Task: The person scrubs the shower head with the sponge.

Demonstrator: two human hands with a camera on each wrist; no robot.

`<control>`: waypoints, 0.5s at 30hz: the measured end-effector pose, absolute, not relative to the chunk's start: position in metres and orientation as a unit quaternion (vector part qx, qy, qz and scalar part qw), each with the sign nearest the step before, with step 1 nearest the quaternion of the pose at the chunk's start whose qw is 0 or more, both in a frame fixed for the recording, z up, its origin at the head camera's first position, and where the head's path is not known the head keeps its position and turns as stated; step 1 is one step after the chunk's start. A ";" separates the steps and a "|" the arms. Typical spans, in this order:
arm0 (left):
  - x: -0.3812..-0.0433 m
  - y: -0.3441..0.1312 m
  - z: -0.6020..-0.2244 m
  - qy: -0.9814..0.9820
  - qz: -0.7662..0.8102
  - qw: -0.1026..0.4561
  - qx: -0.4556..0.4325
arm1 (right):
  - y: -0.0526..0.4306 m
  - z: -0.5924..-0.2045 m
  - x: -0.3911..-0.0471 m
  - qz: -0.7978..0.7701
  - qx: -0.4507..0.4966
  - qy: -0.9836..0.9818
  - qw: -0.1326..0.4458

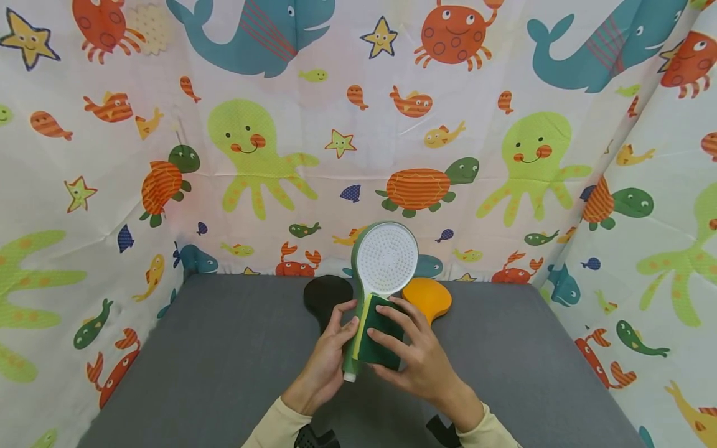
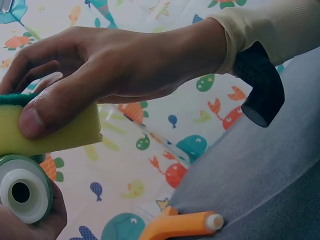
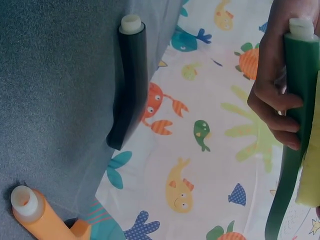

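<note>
A green shower head [image 1: 386,258] with a white spray face is held upright over the table. My left hand [image 1: 325,354] grips its green handle [image 3: 300,75], fingers curled round it in the right wrist view. In my right hand [image 1: 420,354] is a sponge [image 1: 383,336], dark green on one side and yellow on the other. The yellow side faces the handle and lies against it. In the left wrist view my right thumb presses the yellow layer of the sponge [image 2: 55,137], just above the handle's open white end [image 2: 20,192].
Behind my hands on the grey table [image 1: 235,361] lie a black shower head [image 1: 327,295] at left and an orange shower head [image 1: 428,297] at right. A white curtain [image 1: 336,174] printed with sea animals stands around the table's back and sides.
</note>
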State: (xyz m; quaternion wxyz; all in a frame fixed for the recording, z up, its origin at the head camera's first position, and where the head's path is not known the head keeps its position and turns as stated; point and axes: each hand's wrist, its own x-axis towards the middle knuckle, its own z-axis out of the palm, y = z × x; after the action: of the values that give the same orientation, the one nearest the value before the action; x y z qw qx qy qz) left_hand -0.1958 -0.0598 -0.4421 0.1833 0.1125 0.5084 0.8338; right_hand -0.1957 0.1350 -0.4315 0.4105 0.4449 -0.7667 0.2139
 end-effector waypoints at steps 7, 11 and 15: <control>-0.196 -0.059 -0.440 0.502 0.840 0.177 0.108 | 0.133 -0.434 -0.191 0.219 0.447 -0.765 0.409; -0.197 -0.059 -0.438 0.499 0.842 0.173 0.105 | 0.132 -0.437 -0.188 0.220 0.448 -0.764 0.409; -0.198 -0.059 -0.437 0.497 0.846 0.168 0.100 | 0.131 -0.439 -0.186 0.222 0.452 -0.762 0.407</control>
State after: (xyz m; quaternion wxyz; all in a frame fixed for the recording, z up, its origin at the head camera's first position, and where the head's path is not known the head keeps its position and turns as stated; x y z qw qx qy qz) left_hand -0.1984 -0.0588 -0.4370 0.1675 0.0999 0.4970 0.8456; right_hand -0.1860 0.1308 -0.4395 0.4067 0.4519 -0.7622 0.2222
